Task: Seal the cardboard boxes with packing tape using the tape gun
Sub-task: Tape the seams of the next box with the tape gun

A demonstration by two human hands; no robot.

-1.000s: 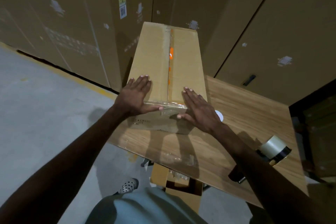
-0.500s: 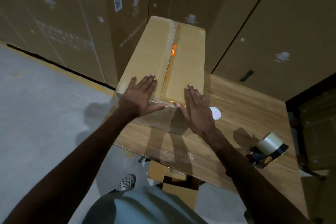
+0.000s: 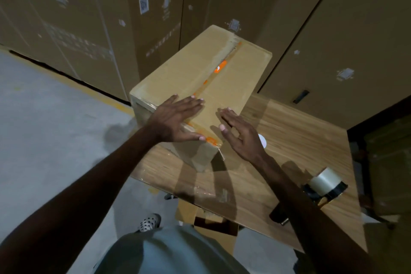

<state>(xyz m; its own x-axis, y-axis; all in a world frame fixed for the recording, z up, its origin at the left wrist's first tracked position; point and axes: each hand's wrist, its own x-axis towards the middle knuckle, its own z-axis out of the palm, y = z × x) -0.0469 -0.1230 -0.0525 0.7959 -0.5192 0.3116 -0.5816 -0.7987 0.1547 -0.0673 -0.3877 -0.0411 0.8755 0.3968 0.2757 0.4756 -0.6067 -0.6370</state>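
A long cardboard box (image 3: 191,73) lies on the wooden table (image 3: 295,140), turned so its near end points toward me and to the right. Clear tape with orange marks runs along its top seam. My left hand (image 3: 175,120) lies flat on the near end of the top, thumb stretched along the taped edge. My right hand (image 3: 240,135) is flat with straight fingers at the box's near right corner; whether it touches the box I cannot tell. The tape gun (image 3: 322,187), with a roll of clear tape, lies on the table to the right, partly behind my right forearm.
Tall cardboard cartons (image 3: 333,29) wall in the table at the back and right. A small open carton (image 3: 213,224) stands under the table's near edge. Grey concrete floor (image 3: 44,129) spreads to the left. A white round spot (image 3: 262,140) shows on the table by my right hand.
The box has swung round under my hands, its far end now pointing further right. My left hand stayed on top; my right hand slid to the near right corner.
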